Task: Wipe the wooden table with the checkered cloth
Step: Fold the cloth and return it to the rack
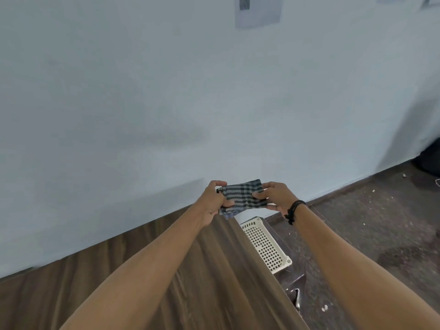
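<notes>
A folded checkered cloth [242, 196], grey with dark stripes, is held in the air above the far right corner of the wooden table [147, 253]. My left hand [214, 201] pinches its left end, thumb on top. My right hand [277, 197] pinches its right end; a dark cord bracelet sits on that wrist. Both forearms reach forward over the table. The cloth does not touch the tabletop.
A pale wall [166, 103] runs along the table's far edge. A cream perforated plastic basket [266, 244] stands on the floor just right of the table. The dark floor [369, 222] carries scattered white crumbs. A dark object [431, 160] lies at far right.
</notes>
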`<state>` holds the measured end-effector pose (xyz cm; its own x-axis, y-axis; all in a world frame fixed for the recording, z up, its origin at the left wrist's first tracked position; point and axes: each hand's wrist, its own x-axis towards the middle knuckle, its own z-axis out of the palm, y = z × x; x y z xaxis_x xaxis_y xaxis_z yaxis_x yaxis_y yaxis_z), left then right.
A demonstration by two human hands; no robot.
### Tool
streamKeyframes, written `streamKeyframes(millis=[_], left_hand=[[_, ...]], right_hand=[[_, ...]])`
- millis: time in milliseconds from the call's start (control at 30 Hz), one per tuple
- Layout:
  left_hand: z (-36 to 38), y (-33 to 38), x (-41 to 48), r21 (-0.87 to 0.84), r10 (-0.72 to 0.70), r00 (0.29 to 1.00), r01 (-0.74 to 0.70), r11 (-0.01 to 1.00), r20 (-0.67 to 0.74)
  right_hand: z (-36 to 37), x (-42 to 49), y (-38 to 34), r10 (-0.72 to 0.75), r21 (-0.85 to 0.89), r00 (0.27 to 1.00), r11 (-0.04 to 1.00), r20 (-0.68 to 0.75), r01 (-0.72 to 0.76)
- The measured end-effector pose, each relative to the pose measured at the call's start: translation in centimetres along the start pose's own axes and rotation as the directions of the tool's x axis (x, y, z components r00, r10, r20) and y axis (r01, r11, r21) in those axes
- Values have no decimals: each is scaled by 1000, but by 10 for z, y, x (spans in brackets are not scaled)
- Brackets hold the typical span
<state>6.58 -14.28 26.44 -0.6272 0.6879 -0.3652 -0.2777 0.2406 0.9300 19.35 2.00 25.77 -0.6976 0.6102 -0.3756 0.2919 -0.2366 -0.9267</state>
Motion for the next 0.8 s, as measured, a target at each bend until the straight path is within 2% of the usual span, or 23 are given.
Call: streamKeyframes(millis=[200, 367, 600, 800], left_hand=[[58, -52, 90, -10, -91, 984, 90, 996, -154], [98, -99, 169, 67, -126, 940, 155, 986, -317], [131, -173, 257, 281, -142, 891, 282, 917, -431], [125, -241, 311, 266, -238, 830, 412, 872, -505]], right_hand=[[-57, 99, 47, 65, -33, 996, 997, 59, -63], [-88, 183, 93, 31, -326, 998, 945, 54, -12], [-93, 271, 187, 59, -469, 998, 882, 4, -50], [-84, 319, 263, 115, -563, 993, 823, 37, -75]])
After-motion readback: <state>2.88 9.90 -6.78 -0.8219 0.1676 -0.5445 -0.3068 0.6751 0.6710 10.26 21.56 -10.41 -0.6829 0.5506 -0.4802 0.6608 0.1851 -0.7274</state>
